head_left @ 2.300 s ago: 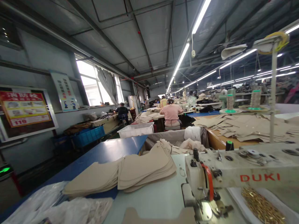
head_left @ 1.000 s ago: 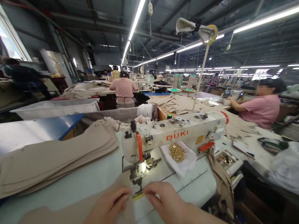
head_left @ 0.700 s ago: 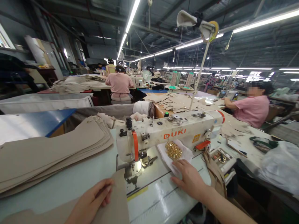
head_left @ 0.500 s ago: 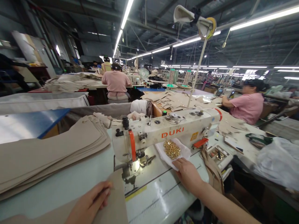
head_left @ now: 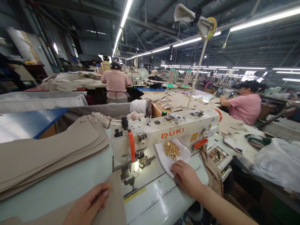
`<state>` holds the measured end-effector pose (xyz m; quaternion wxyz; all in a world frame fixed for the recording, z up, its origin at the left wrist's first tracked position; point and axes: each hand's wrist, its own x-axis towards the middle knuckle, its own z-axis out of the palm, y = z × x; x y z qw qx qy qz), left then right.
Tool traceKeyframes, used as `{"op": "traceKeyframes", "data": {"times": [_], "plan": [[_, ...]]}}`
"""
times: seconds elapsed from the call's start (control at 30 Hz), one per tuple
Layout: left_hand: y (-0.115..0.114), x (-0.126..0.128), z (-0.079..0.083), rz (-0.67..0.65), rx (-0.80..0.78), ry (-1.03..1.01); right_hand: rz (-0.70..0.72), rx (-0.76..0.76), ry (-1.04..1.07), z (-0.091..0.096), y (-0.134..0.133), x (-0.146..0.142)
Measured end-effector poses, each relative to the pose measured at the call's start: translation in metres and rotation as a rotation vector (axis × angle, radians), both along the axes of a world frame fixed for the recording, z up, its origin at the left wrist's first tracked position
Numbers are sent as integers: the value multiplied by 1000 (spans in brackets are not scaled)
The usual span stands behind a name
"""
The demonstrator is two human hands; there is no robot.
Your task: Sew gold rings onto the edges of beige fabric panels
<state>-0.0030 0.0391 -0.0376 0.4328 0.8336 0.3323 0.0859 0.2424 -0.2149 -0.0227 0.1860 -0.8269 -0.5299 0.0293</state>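
Note:
My right hand [head_left: 188, 179] is at the near edge of a soft white sheet [head_left: 164, 160], its fingers closed on it. A heap of small gold metal rings [head_left: 172, 150] lies on that sheet, under the arm of the sewing machine [head_left: 152, 132]. At the lower left my left hand [head_left: 87, 204] is closed in a pinch above a beige fabric piece [head_left: 114, 200]. Whatever its fingertips hold, if anything, is too small to make out. The needle area [head_left: 134, 167] stands between the two hands, with no fabric under it.
Stacked beige panels [head_left: 53, 147] lie on the left. Beige straps [head_left: 209, 170] hang beside a small parts tray [head_left: 217, 154] at right. Further right is a clear plastic bag [head_left: 276, 165]. Co-workers in pink sit ahead [head_left: 116, 82] and at right [head_left: 246, 104].
The near edge of the white sheet has come slightly toward me along with my right hand. The ring heap and my left hand stay nearly where they were; the view has shifted a little.

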Motion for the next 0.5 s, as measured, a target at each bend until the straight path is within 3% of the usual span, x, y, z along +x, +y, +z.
{"op": "traceKeyframes", "data": {"times": [0.2, 0.33, 0.5], "plan": [[2, -4, -4, -8, 7, 1, 1, 95, 109, 11, 3, -1], [1, -4, -2, -11, -14, 6, -92, 24, -23, 20, 27, 13], [-5, -3, 6, -8, 6, 2, -128, -66, -156, 15, 66, 32]]}}
